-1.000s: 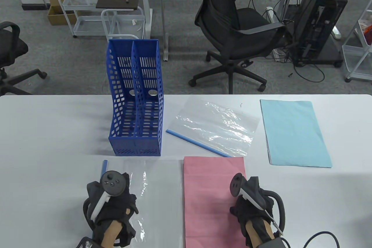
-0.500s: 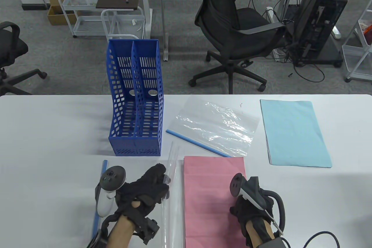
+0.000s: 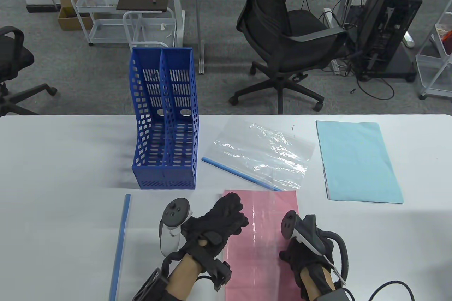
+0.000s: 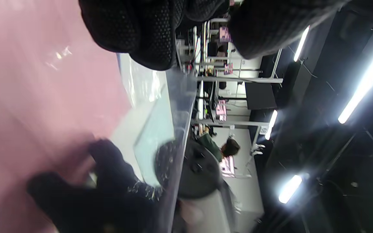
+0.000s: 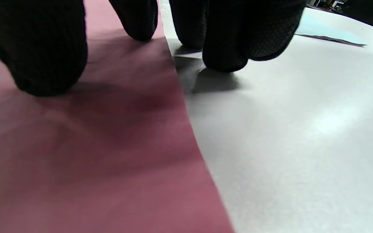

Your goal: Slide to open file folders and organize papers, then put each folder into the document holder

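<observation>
My left hand (image 3: pixel 229 221) hovers over the left part of the pink paper stack (image 3: pixel 254 276) and pinches the clear cover sheet (image 3: pixel 265 220) of the near folder, which now drapes across the pink paper. In the left wrist view the clear sheet (image 4: pixel 178 97) runs between my fingers (image 4: pixel 134 29) and thumb. That folder's blue slide bar (image 3: pixel 120 244) lies on the table to the left. My right hand (image 3: pixel 292 252) rests its fingertips (image 5: pixel 225 35) on the pink paper's (image 5: pixel 92 155) right edge and the table. The blue document holder (image 3: pixel 166 128) stands empty behind.
A second clear folder (image 3: pixel 261 152) with a blue bar lies behind the pink paper. A light blue paper stack (image 3: pixel 358 161) lies at the right. An office chair (image 3: pixel 282 40) and carts stand beyond the table's far edge.
My left hand lifted the clear cover from the left side and swung it rightward over the pink paper. The right hand stayed in place.
</observation>
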Demonstrator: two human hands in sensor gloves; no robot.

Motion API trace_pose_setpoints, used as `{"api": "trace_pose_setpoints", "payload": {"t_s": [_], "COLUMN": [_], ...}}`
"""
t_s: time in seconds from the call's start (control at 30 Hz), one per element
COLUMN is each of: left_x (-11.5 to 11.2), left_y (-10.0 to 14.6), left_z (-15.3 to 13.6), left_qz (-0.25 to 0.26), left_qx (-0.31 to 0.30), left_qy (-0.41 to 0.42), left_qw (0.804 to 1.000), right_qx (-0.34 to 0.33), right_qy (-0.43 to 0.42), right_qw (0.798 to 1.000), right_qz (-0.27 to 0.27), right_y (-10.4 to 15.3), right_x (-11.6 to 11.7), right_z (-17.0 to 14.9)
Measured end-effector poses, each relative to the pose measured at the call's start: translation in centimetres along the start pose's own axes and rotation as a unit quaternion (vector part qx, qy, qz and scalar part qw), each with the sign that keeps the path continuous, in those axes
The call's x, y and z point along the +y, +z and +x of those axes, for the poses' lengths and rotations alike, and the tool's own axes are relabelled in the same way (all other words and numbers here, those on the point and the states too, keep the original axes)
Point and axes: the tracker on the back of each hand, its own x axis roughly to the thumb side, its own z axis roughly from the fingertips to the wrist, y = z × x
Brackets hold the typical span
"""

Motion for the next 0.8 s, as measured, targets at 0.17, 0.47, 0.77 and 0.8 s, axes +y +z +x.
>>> {"api": "trace_pose_setpoints", "payload": {"t_s": [0.17, 0.47, 0.77, 0.8], "left_x": [0.6, -3.7, -3.8, -4.0], "left_y": [0.7, -2.0, -3.1, -3.2], "left_z": [-2.1, -3.8, -4.0, -3.9], "left_qz": [0.073, 0.117, 0.14, 0.141], "left_qx": [0.175, 0.229, 0.255, 0.255], "left_qy": [-0.314, -0.531, -0.452, -0.487], "left_qw": [0.93, 0.807, 0.843, 0.824], "right_qx": [-0.007, -0.003, 0.0, 0.001], "right_qy": [-0.015, 0.001, 0.015, 0.016], "right_qw": [1.0, 1.0, 1.0, 1.0], "right_qz": [0.003, -0.002, -0.015, -0.015], "right_y": [-0.2, -0.1, -0.1, 0.0], "right_x": [-0.2, 0.0, -0.1, -0.1], "right_z": [-0.6, -0.3, -0.1, -0.1]}}
